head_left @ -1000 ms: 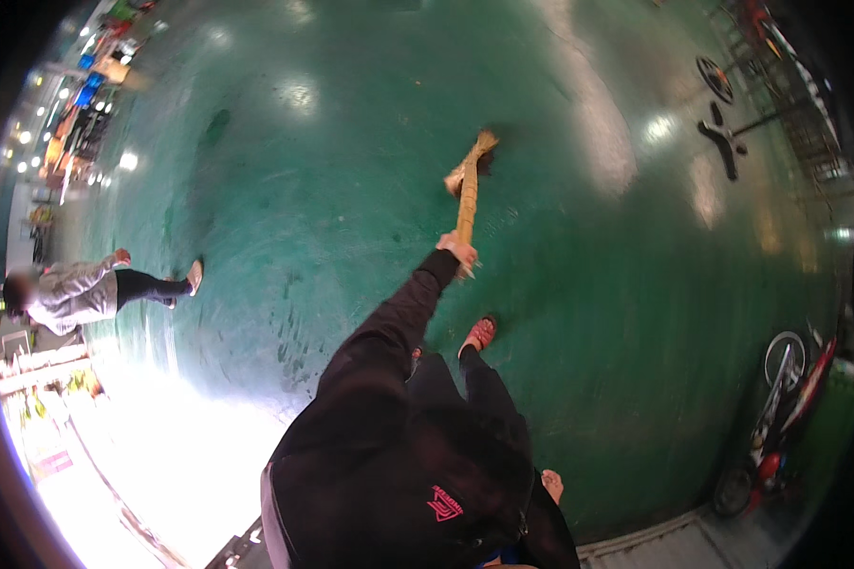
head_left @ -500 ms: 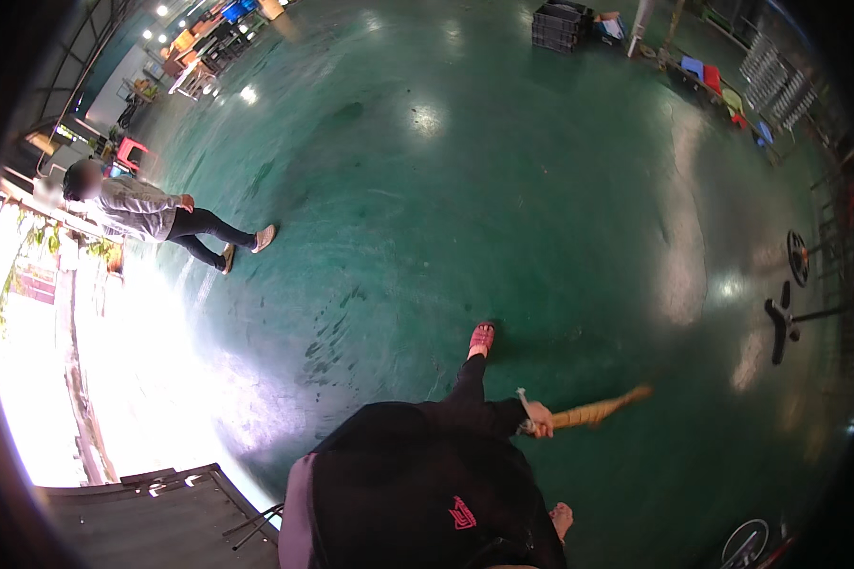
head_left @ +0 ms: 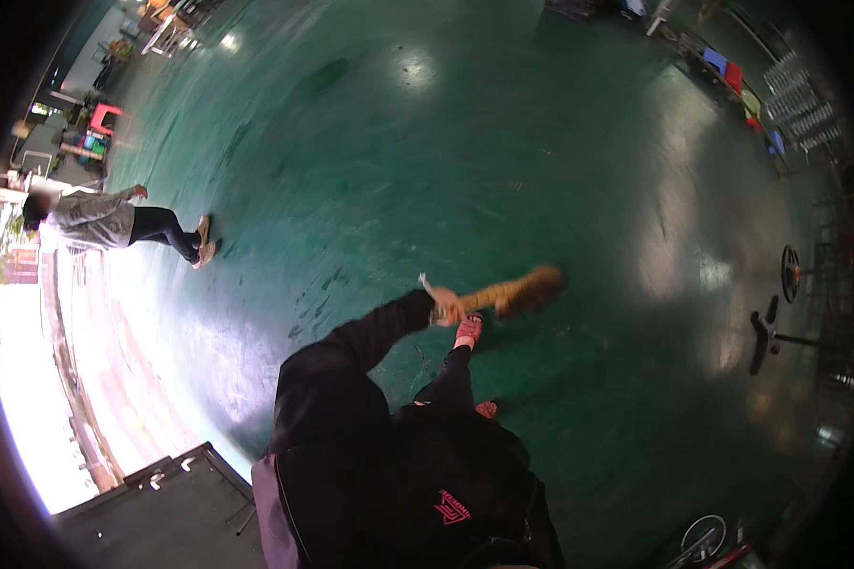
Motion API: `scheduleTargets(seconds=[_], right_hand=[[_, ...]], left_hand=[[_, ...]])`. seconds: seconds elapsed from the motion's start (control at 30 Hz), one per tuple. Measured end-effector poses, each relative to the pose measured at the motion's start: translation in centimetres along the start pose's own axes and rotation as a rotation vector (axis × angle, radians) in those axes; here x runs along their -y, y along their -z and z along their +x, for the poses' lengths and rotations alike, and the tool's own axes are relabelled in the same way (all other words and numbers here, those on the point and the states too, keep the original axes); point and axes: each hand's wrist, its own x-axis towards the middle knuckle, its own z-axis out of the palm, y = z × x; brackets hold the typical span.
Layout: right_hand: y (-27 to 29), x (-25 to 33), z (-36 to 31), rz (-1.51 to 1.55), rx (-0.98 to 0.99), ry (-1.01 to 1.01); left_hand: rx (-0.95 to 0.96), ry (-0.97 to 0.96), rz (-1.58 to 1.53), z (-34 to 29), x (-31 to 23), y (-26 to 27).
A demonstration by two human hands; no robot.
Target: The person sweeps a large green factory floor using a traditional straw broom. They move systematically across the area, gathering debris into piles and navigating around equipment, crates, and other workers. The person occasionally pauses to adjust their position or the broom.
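My left hand [head_left: 446, 306] is closed around the handle end of a tan brush [head_left: 491, 296] with a bushy brown head. The brush points to the right, and motion blurs its far end. A white cord or strip sticks out beside my fingers. My left arm in a black sleeve reaches out over the green floor [head_left: 579, 199], with the brush held above it, close to my foot in a red sandal [head_left: 469, 328]. My right hand does not show.
Far left stands another person [head_left: 95, 218] in a grey top, beside a bright opening. A dark panel [head_left: 161, 517] lies at lower left. On the right are a dark stand base [head_left: 764, 337] and a wheel [head_left: 790, 273]. Coloured items [head_left: 731, 76] line the upper right.
My left hand has swung left and forward with the brush. My rear foot has come forward. The other person has shifted toward the left edge as the view moved.
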Motion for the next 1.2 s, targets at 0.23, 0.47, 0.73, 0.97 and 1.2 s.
scheduleTargets(seconds=[0.23,0.47,0.73,0.97,1.2], right_hand=[[0.5,3.5,2.2,-0.047,0.005,0.104],[-0.5,9.9,3.3,-0.134,0.038,-0.023],[0.3,17.2,12.0,-0.283,0.170,0.016],[4.4,29.1,17.9,0.075,0.008,0.074],[9.8,28.3,22.7,0.049,0.063,-0.037]], left_hand=[[-0.631,-0.119,0.028,1.4,-8.7,1.9],[-0.621,-0.287,0.086,-1.8,-15.6,-9.1],[0.472,0.271,-0.716,9.1,-18.9,-15.8],[0.698,0.462,-0.310,28.3,-23.2,-23.6],[0.317,0.215,-0.495,30.0,-23.7,-9.5]])
